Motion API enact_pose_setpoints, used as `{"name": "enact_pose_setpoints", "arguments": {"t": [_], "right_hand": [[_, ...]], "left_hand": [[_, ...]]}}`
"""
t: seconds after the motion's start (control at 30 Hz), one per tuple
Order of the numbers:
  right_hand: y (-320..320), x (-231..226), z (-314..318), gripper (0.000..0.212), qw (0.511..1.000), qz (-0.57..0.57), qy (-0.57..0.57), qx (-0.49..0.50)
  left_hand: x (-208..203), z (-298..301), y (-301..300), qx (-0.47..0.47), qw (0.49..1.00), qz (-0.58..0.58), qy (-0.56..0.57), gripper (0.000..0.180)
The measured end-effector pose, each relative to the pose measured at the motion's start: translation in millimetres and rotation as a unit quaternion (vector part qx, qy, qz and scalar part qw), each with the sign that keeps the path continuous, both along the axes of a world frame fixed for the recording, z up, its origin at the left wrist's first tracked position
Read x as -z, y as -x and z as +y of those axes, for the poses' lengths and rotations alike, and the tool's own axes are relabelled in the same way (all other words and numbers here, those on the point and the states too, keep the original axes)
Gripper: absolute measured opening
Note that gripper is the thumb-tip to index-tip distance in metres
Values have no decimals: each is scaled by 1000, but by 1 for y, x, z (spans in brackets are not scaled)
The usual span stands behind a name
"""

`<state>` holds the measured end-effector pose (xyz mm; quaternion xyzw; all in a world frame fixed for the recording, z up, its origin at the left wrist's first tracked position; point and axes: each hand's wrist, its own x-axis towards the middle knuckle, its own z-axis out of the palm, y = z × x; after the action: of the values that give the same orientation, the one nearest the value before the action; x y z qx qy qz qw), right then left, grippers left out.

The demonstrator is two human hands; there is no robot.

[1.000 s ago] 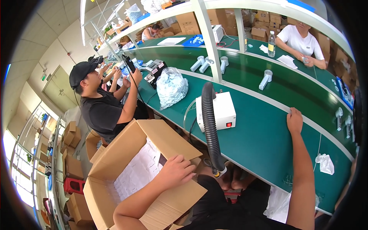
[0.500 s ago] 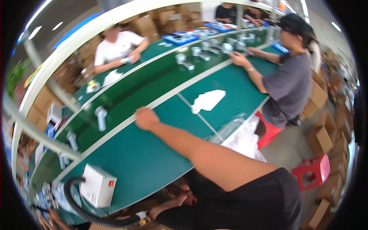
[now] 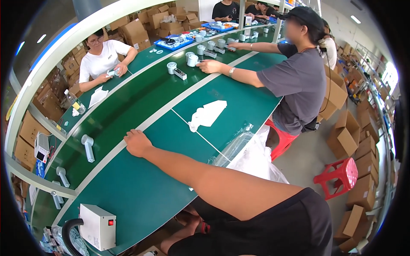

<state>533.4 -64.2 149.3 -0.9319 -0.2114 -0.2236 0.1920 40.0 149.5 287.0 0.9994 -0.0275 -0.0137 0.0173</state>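
Note:
My right hand (image 3: pixel 137 143) rests palm down on the pale rail (image 3: pixel 164 108) between the green table and the sunken belt. Its fingers lie loosely bent over the rail with nothing held in them. Closest to it on the belt is a light grey-blue part with a round head and a straight handle (image 3: pixel 88 148). Several similar handled parts (image 3: pixel 62 176) lie farther left on the belt. To the right of my hand, a crumpled white cloth or paper (image 3: pixel 208 116) lies on the green table (image 3: pixel 175 141). My left hand is outside the view.
A white box with a red switch (image 3: pixel 97 227) and black hose (image 3: pixel 68 234) stands at lower left. On the right a co-worker (image 3: pixel 294 72) reaches to cup-shaped parts (image 3: pixel 192 59) on the belt. Another person (image 3: pixel 104 59) sits opposite. A red stool (image 3: pixel 337 177) stands at right.
The view has shifted, so the scene sits farther left in the picture. My right hand stays on the rail. The co-worker's hand has reached farther over the belt to a cup-shaped part.

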Motion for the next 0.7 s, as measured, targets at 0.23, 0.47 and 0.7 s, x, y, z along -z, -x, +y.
{"name": "enact_pose_setpoints", "arguments": {"t": [0.23,0.47,0.7], "right_hand": [[1,-9,3,26,1000,10,4,-1],[-5,0,1,26,1000,-5,-7,-6],[-14,5,-7,23,998,-63,5,-13]], "left_hand": [[57,51,14,78,995,-58,24,21],[15,4,-2,3,997,-50,51,23],[-1,-3,-6,-55,996,-52,38,23]]}}
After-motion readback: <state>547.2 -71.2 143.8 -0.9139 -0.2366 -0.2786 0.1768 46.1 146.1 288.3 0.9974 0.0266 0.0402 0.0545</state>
